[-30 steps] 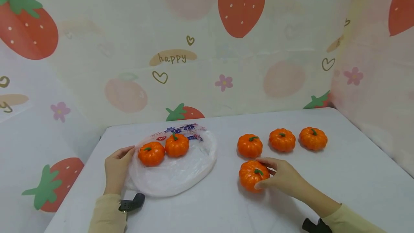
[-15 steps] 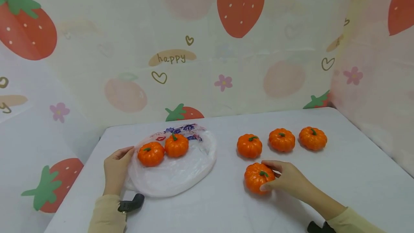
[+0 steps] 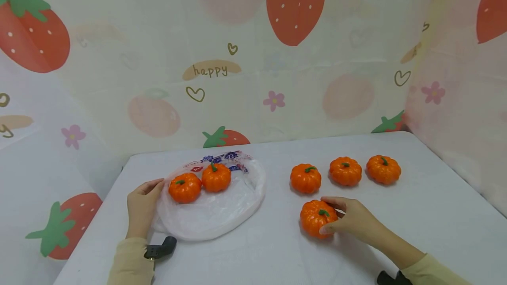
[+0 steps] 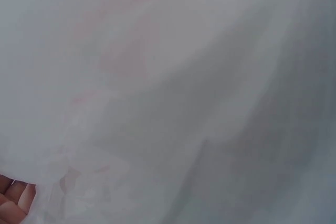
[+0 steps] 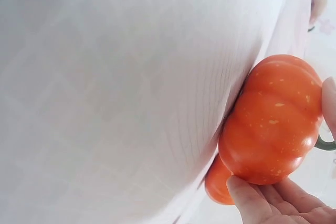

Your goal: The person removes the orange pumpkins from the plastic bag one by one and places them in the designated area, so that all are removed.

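Note:
My right hand (image 3: 356, 219) holds an orange toy pumpkin (image 3: 314, 217) by its right side, thumb in front and fingers behind. In the right wrist view, the ribbed pumpkin (image 5: 273, 121) stays close to the tabletop. At the left, a white plastic bag (image 3: 214, 219) lies spread out with its mouth wide. Its left edge is pinched by my left hand (image 3: 142, 206). Two pumpkins, a left one (image 3: 185, 188) and a right one (image 3: 216, 177), sit within the bag's outline. Pale bag film fills the left wrist view, with curled fingers (image 4: 18, 200) at its lower left corner.
Behind my right hand, three more pumpkins stand in a row: a near-left one (image 3: 306, 178), a middle one (image 3: 345, 171) and a right one (image 3: 383, 169). A white cloth covers the table (image 3: 257, 258). A strawberry-print curtain (image 3: 301, 74) hangs along the back and sides.
My right hand has shifted slightly right and toward me with its pumpkin, mostly in the first half second. The left hand and the bag have stayed in place.

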Demonstrator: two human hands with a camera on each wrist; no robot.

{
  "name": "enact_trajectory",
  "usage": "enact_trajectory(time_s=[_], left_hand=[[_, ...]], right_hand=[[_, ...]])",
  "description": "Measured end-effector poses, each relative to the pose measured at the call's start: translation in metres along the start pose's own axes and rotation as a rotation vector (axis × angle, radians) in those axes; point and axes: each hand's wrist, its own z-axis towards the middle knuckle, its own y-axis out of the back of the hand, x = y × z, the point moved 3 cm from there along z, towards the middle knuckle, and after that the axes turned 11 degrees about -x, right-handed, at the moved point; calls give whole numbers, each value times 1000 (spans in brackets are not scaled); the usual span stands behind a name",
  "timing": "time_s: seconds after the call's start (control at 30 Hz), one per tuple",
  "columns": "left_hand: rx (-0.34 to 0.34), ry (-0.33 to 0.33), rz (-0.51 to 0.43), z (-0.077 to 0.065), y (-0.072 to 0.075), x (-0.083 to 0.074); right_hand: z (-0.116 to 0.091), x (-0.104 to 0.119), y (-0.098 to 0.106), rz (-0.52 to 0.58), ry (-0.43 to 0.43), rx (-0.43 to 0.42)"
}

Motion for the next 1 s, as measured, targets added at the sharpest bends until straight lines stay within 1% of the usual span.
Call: enact_trajectory(time_s=[0.13,0.27,0.47,0.6,0.83,1.0], left_hand=[[-2,7,-2,1,0,1],[-15,-2,-5,2,0,1],[-14,-12,8,1,0,0],[-20,-25,4,0,0,-2],[-19,-9,5,1,0,-1],[-19,-17,4,2,-1,0]], right_hand=[[0,0,0,-6,3,7],[-1,0,0,-13,16,7],[-1,0,2,-17,43,15],[-2,1,3,-24,32,20],[-2,2,4,-36,28,26],[-3,1,6,-26,38,30]])
